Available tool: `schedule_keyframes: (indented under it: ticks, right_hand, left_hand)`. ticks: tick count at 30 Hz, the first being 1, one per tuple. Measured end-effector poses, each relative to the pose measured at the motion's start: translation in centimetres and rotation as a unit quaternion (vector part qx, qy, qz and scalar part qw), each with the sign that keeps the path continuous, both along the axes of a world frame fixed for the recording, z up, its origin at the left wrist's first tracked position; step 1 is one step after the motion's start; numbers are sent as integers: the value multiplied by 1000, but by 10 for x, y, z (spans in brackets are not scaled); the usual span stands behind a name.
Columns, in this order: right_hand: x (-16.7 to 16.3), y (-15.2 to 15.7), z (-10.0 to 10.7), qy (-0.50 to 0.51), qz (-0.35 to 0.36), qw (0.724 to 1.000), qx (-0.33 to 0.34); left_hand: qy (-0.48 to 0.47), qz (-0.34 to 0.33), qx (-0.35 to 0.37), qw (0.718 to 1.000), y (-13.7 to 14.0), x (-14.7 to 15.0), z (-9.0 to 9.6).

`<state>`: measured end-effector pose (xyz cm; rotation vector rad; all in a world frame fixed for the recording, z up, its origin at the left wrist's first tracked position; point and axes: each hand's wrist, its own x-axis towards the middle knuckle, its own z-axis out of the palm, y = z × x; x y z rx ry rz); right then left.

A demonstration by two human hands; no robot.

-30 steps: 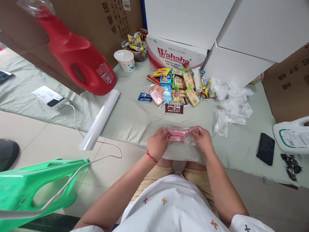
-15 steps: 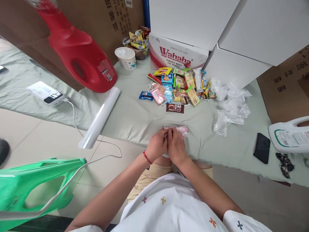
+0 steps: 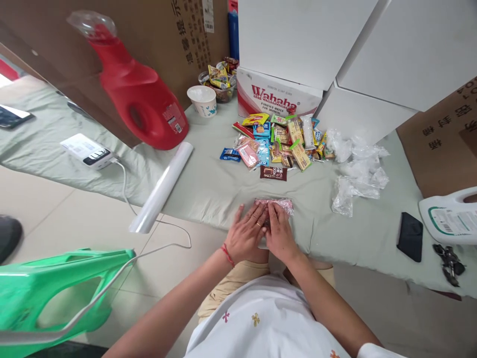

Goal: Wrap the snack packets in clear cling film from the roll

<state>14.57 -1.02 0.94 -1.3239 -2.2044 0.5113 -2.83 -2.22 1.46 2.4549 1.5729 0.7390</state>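
A pink packet in crinkled clear plastic lies at the table's front edge, partly hidden under my hands. My left hand rests flat on its left part, fingers stretched and thumb out to the side. My right hand presses on it from the right, with at least two fingers extended. The fingertips of both hands nearly meet in the middle. Just beyond the packet lies a brown cocoa snack, in front of a heap of wrapped snacks.
Crumpled clear plastic bags lie to the right, then a black phone, keys and a white jug. A white roll, red jug and paper cup stand left. White boxes line the back.
My left hand has gone from bent fingers to flat, spread fingers on the packet. My right fingers have straightened. The whole view has shifted slightly.
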Motion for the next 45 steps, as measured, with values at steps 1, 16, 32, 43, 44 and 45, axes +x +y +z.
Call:
schedule_keyframes:
  ticks: [1, 16, 32, 43, 44, 45]
  right_hand:
    - [0, -1, 2, 9, 6, 1000, -15]
    - [85, 44, 31, -158, 131, 976, 66]
    - [42, 98, 41, -242, 174, 948, 109]
    - [50, 56, 73, 154, 106, 963, -192]
    - [47, 47, 73, 210, 106, 941, -242]
    - [44, 38, 73, 255, 102, 920, -279]
  left_hand:
    - [16, -5, -1, 1000, -1, 6, -1]
    - [64, 3, -34, 997, 3, 13, -1]
    - [-30, -55, -52, 997, 25, 16, 22]
    - [-539, 53, -225, 810, 16, -10, 45]
    - [-591, 26, -275, 758, 19, -1, 47]
    - [-631, 5, -319, 707, 22, 8, 49]
